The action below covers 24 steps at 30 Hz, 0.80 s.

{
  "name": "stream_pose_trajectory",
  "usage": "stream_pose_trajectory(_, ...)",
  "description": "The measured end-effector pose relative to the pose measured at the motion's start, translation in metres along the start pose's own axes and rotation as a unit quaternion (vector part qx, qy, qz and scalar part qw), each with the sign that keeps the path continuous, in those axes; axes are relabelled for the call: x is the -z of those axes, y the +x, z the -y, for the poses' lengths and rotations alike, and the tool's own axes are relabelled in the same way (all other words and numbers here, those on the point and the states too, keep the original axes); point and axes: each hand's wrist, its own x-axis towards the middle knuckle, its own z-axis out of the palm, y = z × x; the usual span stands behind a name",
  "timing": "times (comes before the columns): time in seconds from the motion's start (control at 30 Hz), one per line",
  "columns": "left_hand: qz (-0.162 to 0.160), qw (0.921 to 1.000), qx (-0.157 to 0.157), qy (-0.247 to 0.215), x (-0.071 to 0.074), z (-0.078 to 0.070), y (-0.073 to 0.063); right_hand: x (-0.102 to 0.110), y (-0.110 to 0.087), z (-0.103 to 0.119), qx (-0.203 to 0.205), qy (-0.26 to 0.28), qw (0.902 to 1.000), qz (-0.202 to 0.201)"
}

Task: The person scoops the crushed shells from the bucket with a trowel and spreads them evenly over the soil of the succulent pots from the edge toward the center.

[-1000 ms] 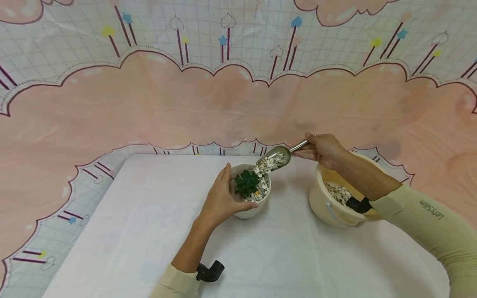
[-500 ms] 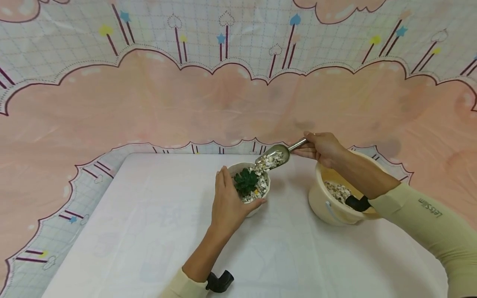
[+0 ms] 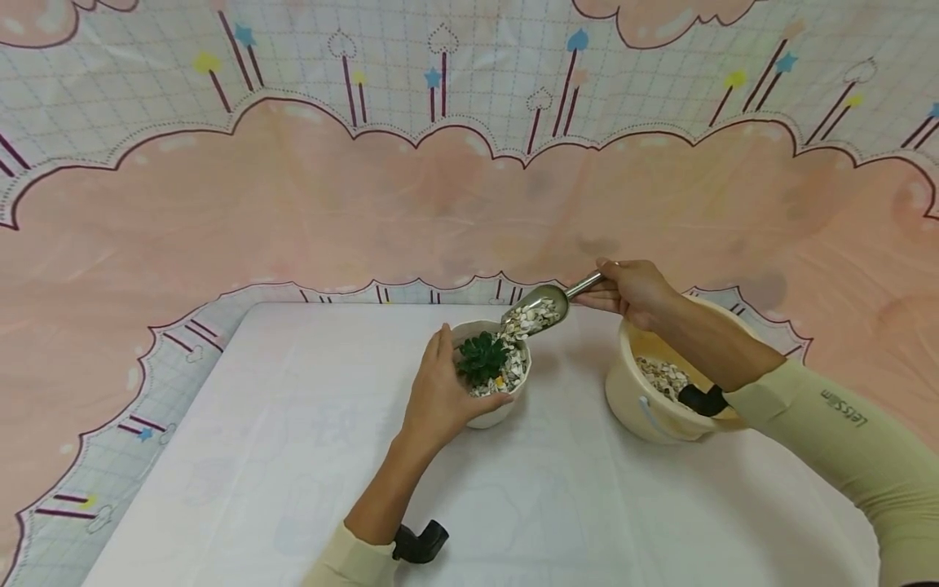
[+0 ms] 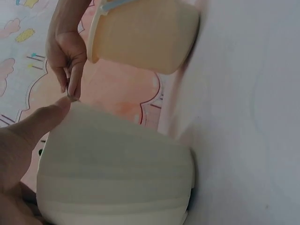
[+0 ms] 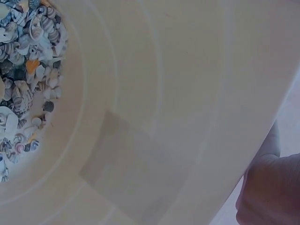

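My left hand point(image 3: 440, 391) holds a white flower pot point(image 3: 495, 419) by its left side, thumb along the front rim. In the left wrist view the pot point(image 4: 117, 168) fills the lower left, its base at the table. Inside the pot sit a dark green succulent point(image 3: 481, 359) and small shells point(image 3: 515, 368). My right hand point(image 3: 637, 292) grips the handle of a metal scoop point(image 3: 561, 303). The scoop tilts down to the left, its lip over the pot's right rim, with shells point(image 3: 534, 316) still in it.
On the right, beneath my right forearm, stands a cream bucket point(image 3: 623, 399) with a pale blue handle point(image 3: 653, 417). Shells point(image 5: 28, 70) cover its bottom. A white table point(image 3: 308, 408) lies under everything, with a printed pink backdrop point(image 3: 367, 212) behind.
My left hand shifts slightly up and right around the pot, then partly back left. The right hand and scoop hold nearly the same place and tilt.
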Motion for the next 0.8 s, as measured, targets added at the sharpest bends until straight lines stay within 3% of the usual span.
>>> stream_pose_trajectory(0.27,0.049,0.9985,-0.001,-0.025,0.010,0.002,0.002,0.001,-0.002,-0.001,0.000,-0.006,1.0000,0.000)
stream_pose_trajectory(0.57,-0.021,0.9990,0.038,0.008,-0.005,-0.019,-0.014,0.000,-0.007,-0.003,0.006,-0.009,0.9999,0.004)
stream_pose_trajectory(0.8,-0.032,0.9989,0.030,0.016,-0.009,-0.014,-0.012,-0.001,-0.008,0.000,0.004,-0.012,0.9999,0.000)
